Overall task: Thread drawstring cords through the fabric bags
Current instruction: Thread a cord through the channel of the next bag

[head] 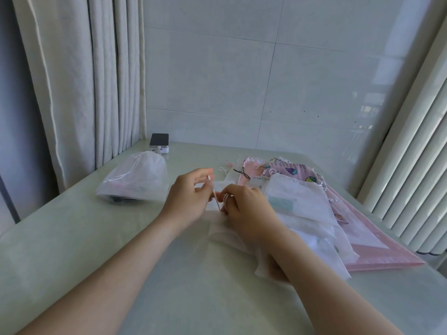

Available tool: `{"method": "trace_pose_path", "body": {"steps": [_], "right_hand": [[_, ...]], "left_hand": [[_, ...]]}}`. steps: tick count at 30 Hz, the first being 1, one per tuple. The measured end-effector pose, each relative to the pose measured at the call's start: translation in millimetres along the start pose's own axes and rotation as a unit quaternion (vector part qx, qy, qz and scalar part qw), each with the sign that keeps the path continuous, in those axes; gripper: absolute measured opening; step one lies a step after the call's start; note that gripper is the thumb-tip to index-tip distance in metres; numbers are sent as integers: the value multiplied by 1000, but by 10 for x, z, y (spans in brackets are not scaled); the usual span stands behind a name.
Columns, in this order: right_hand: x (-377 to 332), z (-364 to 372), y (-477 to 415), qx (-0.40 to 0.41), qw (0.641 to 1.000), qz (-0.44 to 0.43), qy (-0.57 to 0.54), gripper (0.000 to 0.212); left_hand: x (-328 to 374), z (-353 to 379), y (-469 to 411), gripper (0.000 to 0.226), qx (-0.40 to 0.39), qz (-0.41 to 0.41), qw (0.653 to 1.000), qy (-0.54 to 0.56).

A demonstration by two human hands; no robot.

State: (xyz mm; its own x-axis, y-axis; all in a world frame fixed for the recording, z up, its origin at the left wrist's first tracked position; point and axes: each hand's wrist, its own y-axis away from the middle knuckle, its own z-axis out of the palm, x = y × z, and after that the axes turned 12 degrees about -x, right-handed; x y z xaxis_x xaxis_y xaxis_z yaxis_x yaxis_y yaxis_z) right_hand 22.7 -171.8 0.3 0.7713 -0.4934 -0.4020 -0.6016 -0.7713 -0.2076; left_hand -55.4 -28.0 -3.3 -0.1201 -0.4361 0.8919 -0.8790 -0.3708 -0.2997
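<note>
A thin white fabric bag [222, 234] lies flat on the table in front of me, its top edge under both hands. My left hand [187, 197] pinches a slim pale threading stick [214, 193] with cord at the bag's top hem. My right hand [244, 204] grips the white cord [225, 198], which loops round a finger, and holds the hem. The hem opening itself is hidden by my fingers.
A pile of white, pink and printed bags [312, 204] lies to the right, on a pink sheet [377, 245]. A filled white drawstring bag [135, 182] sits at the left, a dark device [159, 142] behind it. Curtains hang left; a radiator stands right.
</note>
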Motion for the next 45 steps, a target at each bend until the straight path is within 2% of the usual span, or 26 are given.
{"method": "trace_pose_path", "body": {"steps": [5,8,10,12,15,17,18,20,22,26,27,29,31,34,37,39,43,45], "right_hand": [[7,-36,40,41,991,-6,-127,30],[-74,-84,74,68,979,24,-191,27],[-124,-123,86,86,958,55,-267,24],[-139,-161,89,108,920,64,-371,31],[-184,-231,116,131,830,36,-541,28],[-205,-258,128,155,788,12,-596,31],[-205,-260,127,173,779,3,-603,35],[-189,-249,100,203,794,9,-573,44],[-184,-225,74,199,827,39,-524,47],[-199,-153,80,144,901,84,-402,25],[-214,-145,93,129,914,83,-376,28],[-228,-128,114,99,927,78,-353,46],[-236,-127,129,77,927,71,-361,50],[-221,-120,116,65,917,75,-386,44],[-181,-110,74,72,885,95,-451,32],[-164,-119,52,80,858,111,-495,27],[-138,-152,46,108,822,121,-545,22],[-134,-164,61,110,822,119,-547,23]], "left_hand": [[66,46,47,50,7,-19,994,112],[90,22,59,50,17,-19,991,128],[104,5,65,50,17,-14,992,122],[122,1,74,51,5,-4,993,114],[132,12,90,53,-21,10,995,98],[134,22,96,55,-37,17,995,89],[140,26,97,55,-45,23,995,82],[154,35,100,55,-57,37,995,71],[178,53,105,58,-69,52,994,59],[196,70,97,56,-85,64,993,48],[202,66,95,53,-88,63,993,47],[219,63,103,53,-104,64,992,42],[224,70,117,58,-128,69,989,33],[223,74,127,64,-153,74,985,29],[205,69,122,69,-136,66,988,33],[168,61,127,58,-110,46,993,22],[108,24,109,13,-101,-23,994,-38],[116,13,106,14,-107,-31,994,-22]]}}
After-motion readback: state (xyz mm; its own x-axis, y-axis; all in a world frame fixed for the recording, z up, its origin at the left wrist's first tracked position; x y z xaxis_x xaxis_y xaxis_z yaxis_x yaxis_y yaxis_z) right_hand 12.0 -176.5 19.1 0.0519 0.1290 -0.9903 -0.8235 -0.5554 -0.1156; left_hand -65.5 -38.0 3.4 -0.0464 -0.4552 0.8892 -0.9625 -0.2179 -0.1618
